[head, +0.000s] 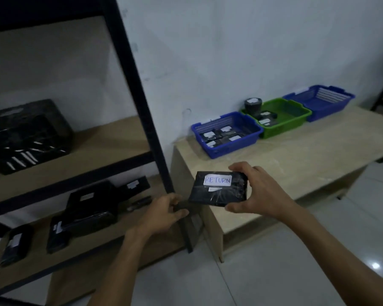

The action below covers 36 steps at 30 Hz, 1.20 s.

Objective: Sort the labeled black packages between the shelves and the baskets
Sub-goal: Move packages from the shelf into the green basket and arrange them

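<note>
A black wrapped package (219, 194) with a white label reading RETURN is held up in front of the table's left end. My right hand (261, 191) grips its right side, thumb below and fingers over the top edge. My left hand (164, 214) is curled at its lower left corner, pinching a dark edge there in front of the shelf post. More labeled black packages (91, 208) lie on the lower shelf. The near blue basket (250, 140) holds several packages. Behind it, a green basket (296, 120) has a few packages and a round black one.
A far blue basket (323, 111) sits at the table's back right. The black shelf post (142, 102) stands just left of the wooden table (296, 164). A black crate (27, 135) rests on the middle shelf. The floor is glossy white tile.
</note>
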Tool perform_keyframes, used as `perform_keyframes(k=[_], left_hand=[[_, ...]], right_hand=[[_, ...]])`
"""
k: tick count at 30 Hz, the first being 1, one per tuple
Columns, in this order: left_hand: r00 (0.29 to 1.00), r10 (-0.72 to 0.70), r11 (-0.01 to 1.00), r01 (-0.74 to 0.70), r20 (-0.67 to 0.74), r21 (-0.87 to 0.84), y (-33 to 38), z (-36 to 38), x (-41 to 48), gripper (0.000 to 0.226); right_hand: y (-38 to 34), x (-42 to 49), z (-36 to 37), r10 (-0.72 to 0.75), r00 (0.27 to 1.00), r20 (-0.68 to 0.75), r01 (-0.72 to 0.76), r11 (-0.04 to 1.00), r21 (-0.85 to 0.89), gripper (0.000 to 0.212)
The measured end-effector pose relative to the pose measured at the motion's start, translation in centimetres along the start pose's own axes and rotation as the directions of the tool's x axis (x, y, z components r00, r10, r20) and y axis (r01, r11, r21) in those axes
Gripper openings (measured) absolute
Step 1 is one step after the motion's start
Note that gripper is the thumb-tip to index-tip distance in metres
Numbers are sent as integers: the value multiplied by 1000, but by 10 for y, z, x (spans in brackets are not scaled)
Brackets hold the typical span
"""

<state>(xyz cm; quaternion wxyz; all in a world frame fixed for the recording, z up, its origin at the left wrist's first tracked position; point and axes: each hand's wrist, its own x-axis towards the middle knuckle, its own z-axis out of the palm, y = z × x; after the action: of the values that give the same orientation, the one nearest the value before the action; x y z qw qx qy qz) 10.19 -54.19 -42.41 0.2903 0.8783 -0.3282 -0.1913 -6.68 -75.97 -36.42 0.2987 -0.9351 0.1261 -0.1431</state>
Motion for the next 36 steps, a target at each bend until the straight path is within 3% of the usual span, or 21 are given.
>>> perform_keyframes(k=[6,12,25,36], left_hand=[[997,45,999,-46,62,26,62,49,13,41],[991,69,996,-76,118,49,103,82,69,50],[983,121,992,-125,135,25,199,130,239,52],[990,22,999,-28,137,44,275,193,367,52]], right_hand=[[56,-33,-45,74,996,-50,-73,997,26,87],[117,-32,-76,136,987,-83,-133,990,39,84],[256,60,-156,183,981,-65,-184,983,-17,78],[403,139,-212,168,986,19,-169,985,32,75]])
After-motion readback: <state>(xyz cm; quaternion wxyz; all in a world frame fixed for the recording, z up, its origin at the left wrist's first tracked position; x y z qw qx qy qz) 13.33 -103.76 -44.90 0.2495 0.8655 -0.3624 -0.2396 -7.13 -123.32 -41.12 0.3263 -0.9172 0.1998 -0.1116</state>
